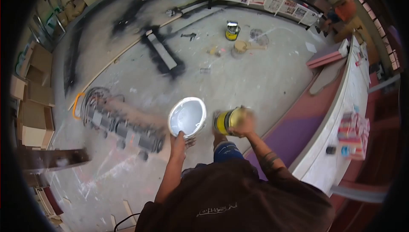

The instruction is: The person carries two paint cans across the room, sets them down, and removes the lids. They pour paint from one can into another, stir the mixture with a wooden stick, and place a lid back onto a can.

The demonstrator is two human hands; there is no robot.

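My left hand (178, 143) is closed on the lower rim of a round white tub (187, 114), thumb over the edge. The tub's pale grey inside faces up towards me; any contents are hard to make out. To its right, my right hand (245, 125) grips a yellow tin (223, 122) with dark bands. The tin lies tilted on its side in the air, apart from the tub. That hand is blurred and covers the tin's right end.
Another yellow tin (232, 31) stands on the floor ahead near a tan pot (240, 47). A grey wheeled machine (123, 125) lies to the left. A long white-topped counter (341, 117) runs along the right. A person (344, 10) is at the far right. Cardboard boxes (38, 117) line the left.
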